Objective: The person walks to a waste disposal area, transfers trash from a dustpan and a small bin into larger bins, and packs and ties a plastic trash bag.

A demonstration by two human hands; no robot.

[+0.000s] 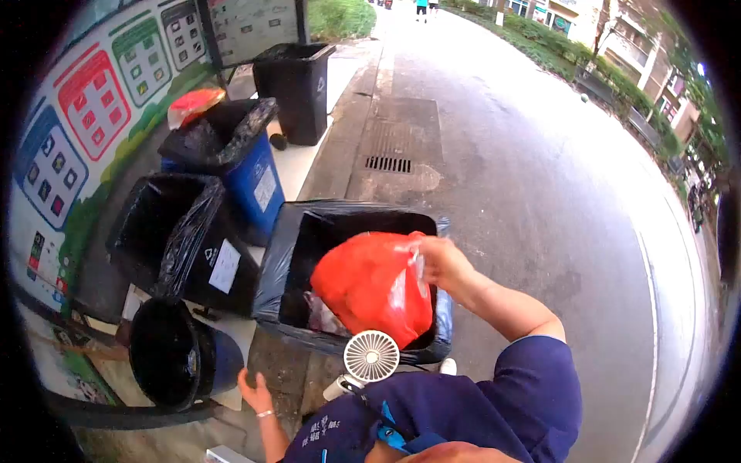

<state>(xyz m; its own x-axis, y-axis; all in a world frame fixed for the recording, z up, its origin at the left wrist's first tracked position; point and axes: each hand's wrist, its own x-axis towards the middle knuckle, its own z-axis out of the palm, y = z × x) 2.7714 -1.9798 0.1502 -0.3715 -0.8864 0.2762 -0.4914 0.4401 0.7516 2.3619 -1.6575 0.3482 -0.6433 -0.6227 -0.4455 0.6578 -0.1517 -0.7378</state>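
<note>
A full red plastic bag (367, 282) hangs over the mouth of a black-lined trash bin (270, 297) right in front of me. Gripping the bag's gathered top on its right side is my right hand (443, 262), fingers closed. Some crumpled pale waste (323, 315) shows inside the bin, partly hidden by the bag. My left hand (256, 392) is low on the left, its fingers apart and holding nothing. It is nearest to a round dark bin (166, 351). A white handheld fan (370, 356) hangs at my chest, in front of the bin's near edge.
Left stand a black bin with a label (224, 266), a blue bin (258, 181) with a red and yellow bag (194, 104) at its rim, and a farther black bin (297, 96). Sorting signboards (93, 100) line the wall. A drain grate (388, 163) lies in the pavement ahead. People (422, 9) are far off.
</note>
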